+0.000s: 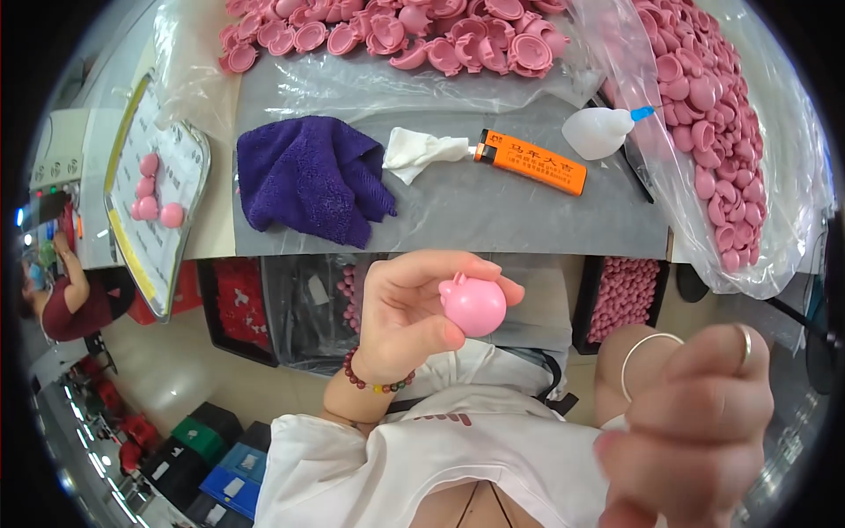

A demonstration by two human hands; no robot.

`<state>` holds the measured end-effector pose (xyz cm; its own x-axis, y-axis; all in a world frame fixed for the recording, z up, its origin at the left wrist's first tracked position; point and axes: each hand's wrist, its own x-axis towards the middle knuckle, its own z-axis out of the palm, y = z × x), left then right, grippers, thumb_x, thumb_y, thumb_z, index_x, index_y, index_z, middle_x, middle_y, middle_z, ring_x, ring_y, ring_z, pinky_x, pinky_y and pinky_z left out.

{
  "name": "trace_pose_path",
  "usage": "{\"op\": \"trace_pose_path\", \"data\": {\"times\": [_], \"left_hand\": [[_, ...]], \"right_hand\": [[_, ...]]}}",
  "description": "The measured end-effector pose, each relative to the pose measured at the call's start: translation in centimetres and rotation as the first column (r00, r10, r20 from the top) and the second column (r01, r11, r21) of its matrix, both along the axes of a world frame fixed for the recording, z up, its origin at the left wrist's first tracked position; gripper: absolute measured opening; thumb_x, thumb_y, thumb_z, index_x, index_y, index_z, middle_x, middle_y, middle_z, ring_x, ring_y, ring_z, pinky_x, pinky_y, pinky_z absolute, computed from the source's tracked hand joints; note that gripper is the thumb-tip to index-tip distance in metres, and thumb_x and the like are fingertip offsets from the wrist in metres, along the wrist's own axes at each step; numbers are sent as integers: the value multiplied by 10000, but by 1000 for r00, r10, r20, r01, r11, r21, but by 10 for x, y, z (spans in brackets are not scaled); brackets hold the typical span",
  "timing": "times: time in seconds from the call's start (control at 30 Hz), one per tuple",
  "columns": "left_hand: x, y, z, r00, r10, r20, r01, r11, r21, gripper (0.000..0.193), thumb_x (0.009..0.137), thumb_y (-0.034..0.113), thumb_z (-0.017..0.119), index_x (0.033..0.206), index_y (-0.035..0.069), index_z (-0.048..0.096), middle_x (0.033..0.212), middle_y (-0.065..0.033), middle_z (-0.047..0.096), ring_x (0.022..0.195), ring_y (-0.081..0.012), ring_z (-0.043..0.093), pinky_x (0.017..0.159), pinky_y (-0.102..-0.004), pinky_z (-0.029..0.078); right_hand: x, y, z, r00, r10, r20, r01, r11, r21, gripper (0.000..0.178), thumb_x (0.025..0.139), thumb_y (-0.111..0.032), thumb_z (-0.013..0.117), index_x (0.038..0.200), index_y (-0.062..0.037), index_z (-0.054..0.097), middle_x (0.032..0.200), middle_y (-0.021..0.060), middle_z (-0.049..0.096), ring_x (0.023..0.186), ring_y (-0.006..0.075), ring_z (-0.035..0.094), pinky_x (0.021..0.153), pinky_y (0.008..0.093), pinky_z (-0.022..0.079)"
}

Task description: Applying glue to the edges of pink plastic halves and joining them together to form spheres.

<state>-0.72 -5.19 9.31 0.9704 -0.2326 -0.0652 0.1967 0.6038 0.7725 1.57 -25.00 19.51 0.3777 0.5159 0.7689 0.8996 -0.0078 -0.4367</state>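
Observation:
A round, glossy pink plastic ball (475, 306) with small ear-like bumps at one side is pinched between the thumb and fingers of my left hand (400, 304), in front of the table's near edge. My right hand (695, 422) is raised close to the camera at the lower right. It is blurred, with its fingers curled in, and whatever it may hold is hidden. On the grey mat (493, 220) beyond lie a purple cloth (308, 180), a crumpled white cloth (422, 151), an orange lighter-shaped object (532, 162) and a white squeeze bottle (597, 134) with a blue tip.
Pink half-shells (387, 31) are heaped on clear plastic at the back, and more shells (704, 132) fill a bag at right. A yellow-edged tray (167, 176) at left holds several pink balls. Below the table are dark bins (242, 352). Another person (79, 290) sits far left.

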Motion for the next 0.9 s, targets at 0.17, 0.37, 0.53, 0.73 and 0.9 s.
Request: {"op": "trace_pose_path", "data": {"times": [0.17, 0.37, 0.53, 0.73, 0.9], "left_hand": [[-3, -2, -1, 999, -32, 8, 32, 999, 4, 466, 654, 308, 707, 960, -1, 538, 825, -218, 593, 638, -165, 569, 542, -239, 458], [-3, -3, 2, 998, -66, -11, 66, 997, -41, 438, 655, 272, 705, 956, 2, 537, 843, -231, 588, 671, -175, 577, 564, -244, 467], [-1, -5, 0, 999, -49, -20, 47, 994, -99, 438, 647, 267, 712, 960, 15, 537, 846, -218, 590, 681, -182, 577, 549, -251, 465], [0, -2, 1, 995, -90, -52, 84, 990, -114, 439, 651, 266, 709, 969, 18, 534, 846, -216, 589, 688, -188, 577, 545, -258, 465], [-2, -4, 2, 994, -89, -69, 77, 985, -158, 441, 653, 260, 708, 971, 12, 532, 859, -215, 587, 715, -195, 579, 557, -263, 473]], "right_hand": [[1, -2, -1, 999, 43, 16, -44, 996, 81, 173, 809, -204, 468, 796, -34, 439, 582, 56, 440, 479, 147, 383, 427, 275, 256], [1, -6, -3, 997, 70, 31, -73, 992, 106, 164, 807, -201, 468, 802, -39, 438, 588, 54, 439, 479, 146, 384, 426, 274, 257], [4, -10, -4, 997, 71, 35, -74, 991, 109, 157, 805, -198, 467, 807, -43, 437, 593, 54, 439, 478, 145, 384, 425, 273, 258], [5, -8, -2, 997, 68, 37, -73, 985, 155, 149, 803, -194, 467, 813, -48, 437, 598, 52, 438, 477, 145, 385, 423, 272, 258], [5, -7, -5, 995, 100, 30, -103, 989, 111, 143, 802, -191, 467, 818, -52, 436, 603, 52, 437, 477, 144, 385, 422, 271, 259]]}}
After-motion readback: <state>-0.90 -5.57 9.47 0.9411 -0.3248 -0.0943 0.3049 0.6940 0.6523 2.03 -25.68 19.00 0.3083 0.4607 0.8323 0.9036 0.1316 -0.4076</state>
